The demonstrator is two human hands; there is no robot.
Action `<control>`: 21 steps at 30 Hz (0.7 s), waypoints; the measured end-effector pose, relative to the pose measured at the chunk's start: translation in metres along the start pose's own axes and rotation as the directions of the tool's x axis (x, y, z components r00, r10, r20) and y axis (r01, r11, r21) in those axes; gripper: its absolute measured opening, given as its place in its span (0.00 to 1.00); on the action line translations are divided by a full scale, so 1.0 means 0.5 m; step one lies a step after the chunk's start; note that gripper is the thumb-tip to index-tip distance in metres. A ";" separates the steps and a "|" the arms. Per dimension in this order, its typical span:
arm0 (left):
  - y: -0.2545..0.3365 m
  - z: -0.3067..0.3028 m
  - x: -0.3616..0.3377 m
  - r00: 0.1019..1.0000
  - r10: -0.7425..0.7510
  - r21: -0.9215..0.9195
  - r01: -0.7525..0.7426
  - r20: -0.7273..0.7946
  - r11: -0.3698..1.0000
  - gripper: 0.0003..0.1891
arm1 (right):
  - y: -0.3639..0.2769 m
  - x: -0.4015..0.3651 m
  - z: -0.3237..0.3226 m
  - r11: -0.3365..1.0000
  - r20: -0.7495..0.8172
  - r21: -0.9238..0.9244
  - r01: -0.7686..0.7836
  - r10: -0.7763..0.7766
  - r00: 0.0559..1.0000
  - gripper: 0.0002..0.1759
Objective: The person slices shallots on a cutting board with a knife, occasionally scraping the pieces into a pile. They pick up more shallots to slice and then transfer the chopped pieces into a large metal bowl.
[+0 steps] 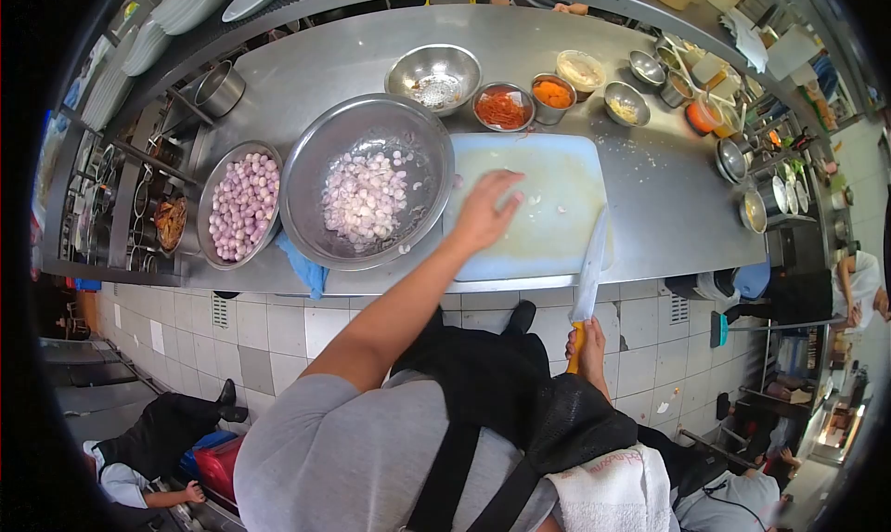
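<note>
My left hand (490, 209) is over the left half of a pale cutting board (575, 165), its fingers stretched out and nothing visible in them. A few small white bits lie on the board beside it. In my right hand (587, 344) is the yellow handle of a large kitchen knife (591, 270), at the counter's front edge. Its blade points away from me, across the board's right front corner. Left of the board stands a wide steel bowl (302, 137) with sliced shallots (362, 198). Further left, a smaller steel bowl (206, 244) holds whole peeled shallots (243, 207).
Behind the board are a perforated steel bowl (455, 58), a bowl of red shreds (502, 110) and a container of orange food (552, 93). Several small bowls line the right side. A blue cloth (302, 267) hangs at the front edge. Other people are at both lower sides.
</note>
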State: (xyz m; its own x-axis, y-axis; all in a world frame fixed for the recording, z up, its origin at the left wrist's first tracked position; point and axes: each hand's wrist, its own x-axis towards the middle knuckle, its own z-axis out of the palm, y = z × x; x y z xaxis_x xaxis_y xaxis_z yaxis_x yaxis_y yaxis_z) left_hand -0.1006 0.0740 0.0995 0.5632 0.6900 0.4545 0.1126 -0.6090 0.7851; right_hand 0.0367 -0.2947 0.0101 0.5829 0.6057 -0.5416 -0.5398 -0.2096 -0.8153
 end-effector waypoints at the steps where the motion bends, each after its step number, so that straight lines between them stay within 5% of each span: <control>1: -0.029 0.056 -0.010 0.997 -0.003 0.001 0.003 0.081 1.000 0.23 | 0.002 0.007 -0.009 1.000 0.007 0.003 -0.026 0.026 1.000 0.16; 2: -0.065 0.096 -0.011 0.997 0.000 0.005 -0.001 0.077 1.000 0.23 | 0.001 0.014 -0.021 1.000 0.012 0.004 -0.023 0.023 1.000 0.16; 4: -0.140 0.160 0.005 0.983 -0.172 0.452 0.185 -0.071 0.873 0.31 | -0.016 0.023 -0.033 0.998 0.048 -0.024 -0.050 0.051 0.998 0.18; 8: -0.229 0.187 0.075 0.940 -0.331 0.501 0.328 -0.087 0.801 0.36 | -0.058 0.050 -0.077 0.997 0.109 -0.052 -0.061 0.066 0.992 0.19; 11: -0.229 0.192 0.061 0.955 -0.297 0.537 0.257 -0.013 0.803 0.32 | -0.082 0.082 -0.100 0.993 0.197 -0.076 -0.092 0.105 0.975 0.19; 15: -0.142 0.224 -0.034 0.975 -0.182 0.514 0.090 0.130 0.853 0.28 | -0.113 0.139 -0.078 0.982 0.273 -0.146 -0.122 0.158 0.949 0.22; 17: -0.084 0.231 -0.075 0.972 -0.155 0.091 0.140 0.175 0.986 0.24 | -0.108 0.173 -0.058 0.973 0.371 -0.222 -0.059 0.140 0.918 0.23; 19: -0.070 0.222 -0.087 0.989 -0.144 0.097 0.140 0.029 0.985 0.22 | -0.119 0.191 -0.021 0.963 0.387 -0.262 -0.061 0.163 0.908 0.23; 21: -0.082 0.205 -0.102 0.955 -0.172 0.319 0.246 -0.241 0.915 0.23 | -0.128 0.194 0.001 0.945 0.455 -0.326 -0.017 0.173 0.874 0.23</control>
State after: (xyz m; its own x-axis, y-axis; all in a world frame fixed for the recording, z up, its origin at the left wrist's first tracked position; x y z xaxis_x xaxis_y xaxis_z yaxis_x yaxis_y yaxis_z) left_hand -0.0499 0.0235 0.0009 0.3215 0.8582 0.4001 0.5026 -0.5128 0.6960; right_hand 0.1276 -0.2223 0.0096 0.1395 0.8422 -0.5208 -0.3226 -0.4586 -0.8280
